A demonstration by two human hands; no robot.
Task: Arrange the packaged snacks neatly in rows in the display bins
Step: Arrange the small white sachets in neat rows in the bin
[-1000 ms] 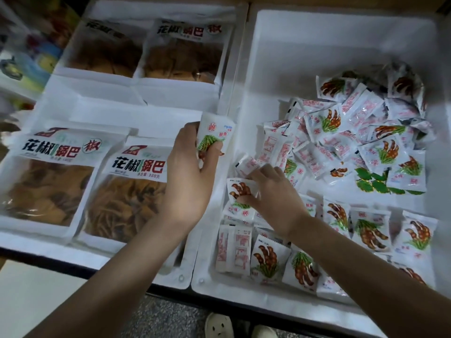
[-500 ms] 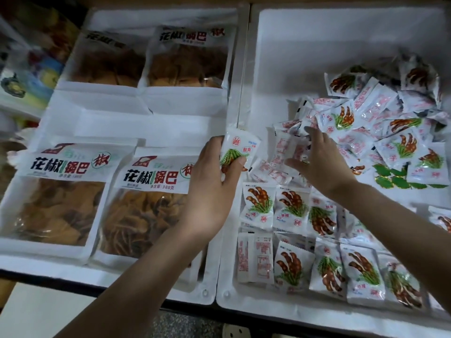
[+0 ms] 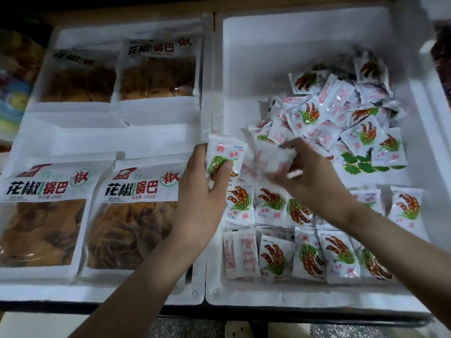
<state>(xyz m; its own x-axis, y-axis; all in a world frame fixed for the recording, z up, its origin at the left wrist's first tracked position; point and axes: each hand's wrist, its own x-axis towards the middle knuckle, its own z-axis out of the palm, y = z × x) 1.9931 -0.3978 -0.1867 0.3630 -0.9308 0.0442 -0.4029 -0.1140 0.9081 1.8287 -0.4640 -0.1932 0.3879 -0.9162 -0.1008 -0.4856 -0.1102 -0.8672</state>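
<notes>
The left hand [image 3: 200, 196] pinches one small packet [image 3: 227, 152] between thumb and fingers, upright over the wall where the two bins meet. The right hand [image 3: 312, 181] is curled round a blurred packet [image 3: 268, 159] at the edge of the loose heap [image 3: 341, 113]. Two rows of packets [image 3: 305, 257] line the front of the right bin [image 3: 268, 298], and its far left floor lies bare. Large bags [image 3: 136, 215] fill the left bin [image 3: 122, 292].
</notes>
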